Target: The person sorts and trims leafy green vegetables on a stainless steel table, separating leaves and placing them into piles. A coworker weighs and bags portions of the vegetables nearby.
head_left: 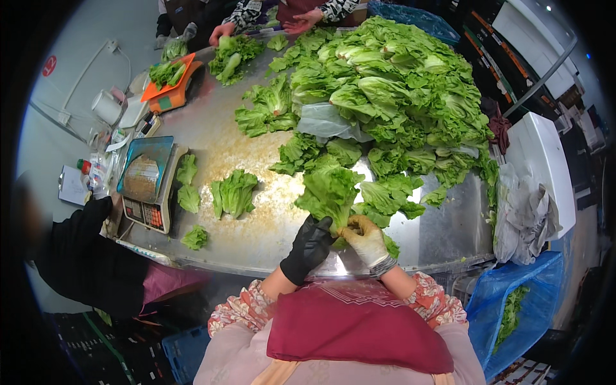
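A leafy green head of lettuce stands before me, its leaves pointing away and its stem end toward me. Round its base on the left is my left hand, in a black glove, fingers closed on it. My right hand, in a pale, stained glove, pinches at the stem from the other side. Loose lettuce leaves lie just beyond and to the right of my hands. A smaller lettuce bunch rests apart on the metal table to the left.
A big lettuce pile covers the table's far right. To the left stand a weighing scale and an orange scale. A blue-lined crate is at lower right, below plastic bags. People work at the left and far edges.
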{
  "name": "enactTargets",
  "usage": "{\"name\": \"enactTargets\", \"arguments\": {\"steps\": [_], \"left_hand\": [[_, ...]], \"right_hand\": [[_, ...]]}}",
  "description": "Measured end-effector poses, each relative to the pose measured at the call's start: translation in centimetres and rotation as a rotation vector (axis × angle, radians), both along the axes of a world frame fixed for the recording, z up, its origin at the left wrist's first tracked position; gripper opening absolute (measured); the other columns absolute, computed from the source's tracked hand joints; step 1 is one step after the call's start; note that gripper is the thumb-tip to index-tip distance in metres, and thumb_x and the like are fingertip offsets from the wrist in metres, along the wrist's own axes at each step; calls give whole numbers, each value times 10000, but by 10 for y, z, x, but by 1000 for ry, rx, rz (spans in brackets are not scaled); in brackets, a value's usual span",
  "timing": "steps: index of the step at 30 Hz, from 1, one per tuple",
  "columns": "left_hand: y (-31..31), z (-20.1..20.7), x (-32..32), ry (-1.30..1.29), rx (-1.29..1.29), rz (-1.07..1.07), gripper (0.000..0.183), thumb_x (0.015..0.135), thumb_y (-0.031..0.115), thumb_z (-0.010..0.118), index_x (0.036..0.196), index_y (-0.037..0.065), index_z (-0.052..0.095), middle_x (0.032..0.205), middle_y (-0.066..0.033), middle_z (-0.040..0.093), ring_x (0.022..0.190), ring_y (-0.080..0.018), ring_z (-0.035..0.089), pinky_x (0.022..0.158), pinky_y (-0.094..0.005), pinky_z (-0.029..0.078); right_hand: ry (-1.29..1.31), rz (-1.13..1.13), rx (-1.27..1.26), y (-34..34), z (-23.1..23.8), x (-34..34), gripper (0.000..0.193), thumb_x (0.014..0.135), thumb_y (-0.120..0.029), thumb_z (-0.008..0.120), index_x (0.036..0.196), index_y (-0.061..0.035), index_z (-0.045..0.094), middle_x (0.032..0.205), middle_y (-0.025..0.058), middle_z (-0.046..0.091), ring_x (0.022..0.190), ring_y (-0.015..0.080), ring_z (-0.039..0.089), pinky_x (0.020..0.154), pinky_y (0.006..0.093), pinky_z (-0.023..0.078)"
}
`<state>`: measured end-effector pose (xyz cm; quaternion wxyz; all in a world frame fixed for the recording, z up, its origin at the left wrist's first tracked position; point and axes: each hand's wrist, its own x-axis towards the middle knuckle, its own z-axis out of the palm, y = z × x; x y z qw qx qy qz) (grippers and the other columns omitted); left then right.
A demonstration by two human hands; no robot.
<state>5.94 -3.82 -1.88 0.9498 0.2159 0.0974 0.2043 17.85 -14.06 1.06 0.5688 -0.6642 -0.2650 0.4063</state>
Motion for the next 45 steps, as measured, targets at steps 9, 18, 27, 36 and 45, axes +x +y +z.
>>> {"name": "enactTargets", "arguments": {"steps": [9, 18, 27, 36, 45], "left_hand": [[2, 1, -2, 103, -467, 4, 270, 909, 230, 505, 1142, 95, 489, 1102, -92, 566, 1027, -239, 547, 887, -422, 463], [-1, 0, 2, 110, -292, 256, 321, 919, 261, 477, 1164, 54, 472, 1145, -99, 552, 1089, -248, 516, 955, -411, 432], [-16, 2, -11, 359, 372, 124, 268, 876, 84, 510, 1136, 42, 459, 1029, -98, 549, 945, -203, 569, 823, -344, 484], [-13, -4, -8, 222, 250, -57, 393, 854, -28, 484, 1216, 109, 414, 1144, -61, 503, 1071, -189, 508, 913, -319, 439], [-7, -2, -4, -107, -254, 116, 419, 913, 138, 458, 1317, 129, 348, 1369, -64, 372, 1248, -234, 379, 1011, -410, 352]], "right_hand": [[617, -229, 96, 2, 2, 8, 117, 839, -70, 564, 922, 2, 525, 740, 87, 606, 579, 164, 598, 509, 264, 493], [1005, -382, 179, -6, -21, 21, 185, 857, -173, 565, 977, -33, 548, 862, 105, 608, 685, 199, 610, 603, 305, 515], [-695, 45, -106, 3, 14, 5, 241, 699, -110, 693, 903, -52, 578, 808, 100, 561, 684, 217, 572, 637, 323, 463], [-212, 218, 5, 2, 10, 19, 100, 789, -45, 602, 805, -3, 514, 775, 78, 588, 642, 115, 616, 553, 225, 483], [833, -404, 445, -5, -17, 21, 152, 876, -133, 537, 965, -19, 491, 856, 102, 593, 667, 206, 620, 569, 347, 548]]}}
